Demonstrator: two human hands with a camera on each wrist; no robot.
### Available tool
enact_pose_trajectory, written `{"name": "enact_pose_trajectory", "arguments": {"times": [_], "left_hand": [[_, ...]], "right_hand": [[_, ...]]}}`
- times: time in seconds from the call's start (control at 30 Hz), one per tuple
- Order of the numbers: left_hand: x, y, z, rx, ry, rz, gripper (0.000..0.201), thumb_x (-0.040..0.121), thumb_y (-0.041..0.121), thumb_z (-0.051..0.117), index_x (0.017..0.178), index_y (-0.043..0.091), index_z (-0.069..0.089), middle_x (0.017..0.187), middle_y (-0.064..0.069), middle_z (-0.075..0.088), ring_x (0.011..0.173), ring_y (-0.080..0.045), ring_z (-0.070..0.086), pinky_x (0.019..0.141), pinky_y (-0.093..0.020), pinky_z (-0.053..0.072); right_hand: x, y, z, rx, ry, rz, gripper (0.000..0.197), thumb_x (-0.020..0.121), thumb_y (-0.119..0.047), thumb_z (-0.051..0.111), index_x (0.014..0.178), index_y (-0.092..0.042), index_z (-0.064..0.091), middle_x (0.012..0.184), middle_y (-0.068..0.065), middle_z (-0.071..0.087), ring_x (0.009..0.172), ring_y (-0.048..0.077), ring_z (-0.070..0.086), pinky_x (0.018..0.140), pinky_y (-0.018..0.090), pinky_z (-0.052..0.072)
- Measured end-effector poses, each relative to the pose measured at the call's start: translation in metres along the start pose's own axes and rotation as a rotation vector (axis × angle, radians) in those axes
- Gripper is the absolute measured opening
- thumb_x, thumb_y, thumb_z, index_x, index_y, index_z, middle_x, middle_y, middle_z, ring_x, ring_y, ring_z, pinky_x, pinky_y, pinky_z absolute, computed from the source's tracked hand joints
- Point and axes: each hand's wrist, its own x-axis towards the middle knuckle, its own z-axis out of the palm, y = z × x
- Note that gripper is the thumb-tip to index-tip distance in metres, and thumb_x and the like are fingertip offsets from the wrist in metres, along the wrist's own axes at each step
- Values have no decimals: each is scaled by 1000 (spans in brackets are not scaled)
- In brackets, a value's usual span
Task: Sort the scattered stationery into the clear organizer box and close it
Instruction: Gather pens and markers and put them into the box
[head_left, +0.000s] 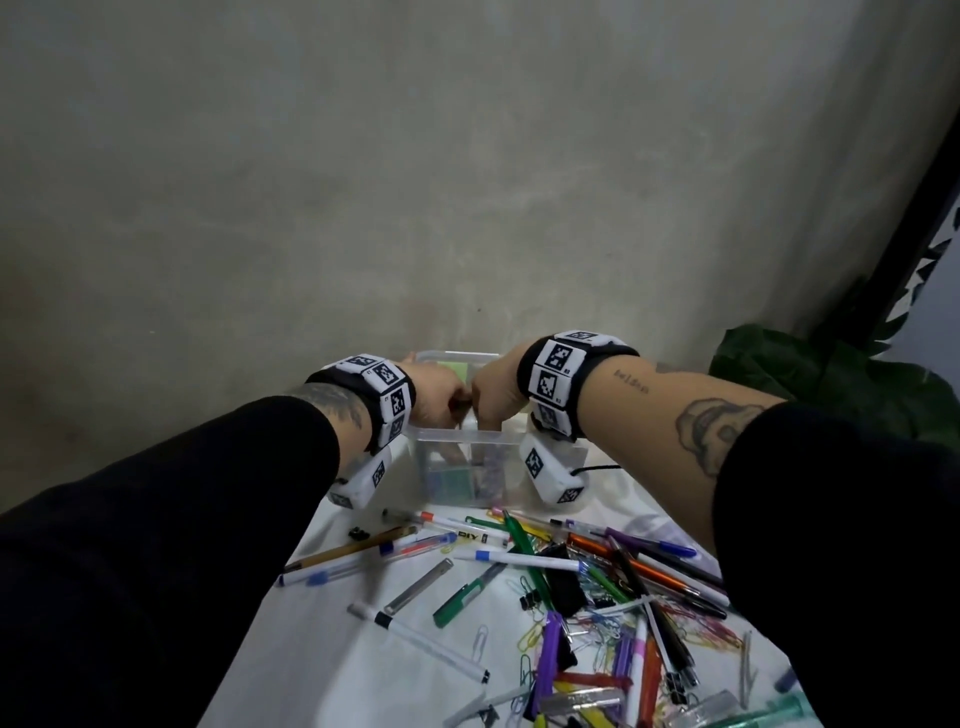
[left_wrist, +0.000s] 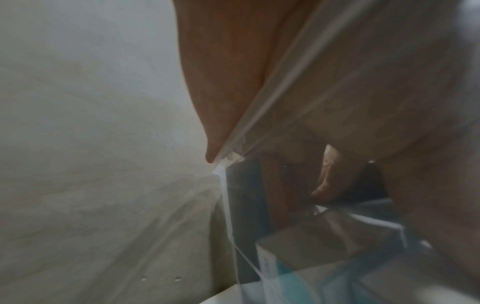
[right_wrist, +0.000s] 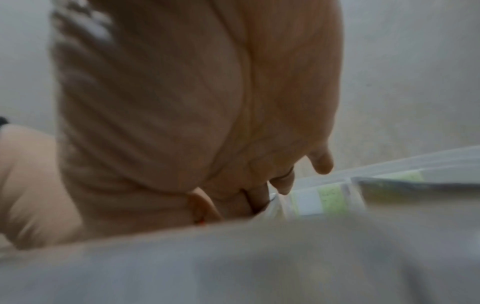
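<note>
The clear organizer box (head_left: 511, 441) stands at the far end of the white cloth, with no lid on it. Both hands meet over its near rim. My left hand (head_left: 441, 402) dips its fingers (left_wrist: 330, 174) inside, and they show through the clear wall (left_wrist: 259, 127). My right hand (head_left: 491, 397) curls its fingers (right_wrist: 283, 183) down into the box beside green and white sticky notes (right_wrist: 330, 199). Whether either hand holds anything is hidden. A teal packet (left_wrist: 275, 267) lies inside the box. Scattered pens, markers and clips (head_left: 571, 582) lie in front of it.
The white cloth (head_left: 322, 649) covers the surface, and a grey wall (head_left: 415, 182) rises close behind the box. Dark green leaves (head_left: 831, 384) sit at the right. A black cable (head_left: 597, 469) runs beside the box. Binder clips (head_left: 530, 603) and paper clips (head_left: 480, 639) mix with the pens.
</note>
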Motion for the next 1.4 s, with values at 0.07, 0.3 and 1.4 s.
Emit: {"name": "enact_pose_trajectory", "arguments": {"times": [0.07, 0.3, 1.4], "left_hand": [[-1, 2, 0, 10, 12, -6, 25, 86, 36, 59, 109, 28, 63, 121, 3, 59, 125, -21, 49, 115, -63, 10], [-24, 8, -34, -149, 138, -34, 59, 84, 36, 66, 139, 19, 52, 130, -3, 62, 115, -23, 59, 97, -34, 47], [-86, 170, 55, -194, 195, 210, 35, 80, 35, 73, 111, 29, 56, 110, 6, 65, 104, -19, 58, 91, -39, 38]], "right_hand": [[-3, 1, 2, 5, -1, -12, 42, 91, -30, 65, 127, -9, 60, 125, 8, 59, 111, 24, 54, 91, 31, 41], [-31, 27, 9, 403, 94, -36, 70, 88, -64, 55, 140, -18, 54, 146, 2, 50, 133, 21, 44, 104, 34, 32], [-140, 54, 195, 1068, 552, 137, 23, 76, -15, 82, 83, -12, 60, 65, -5, 56, 53, 8, 51, 46, 13, 40]]}}
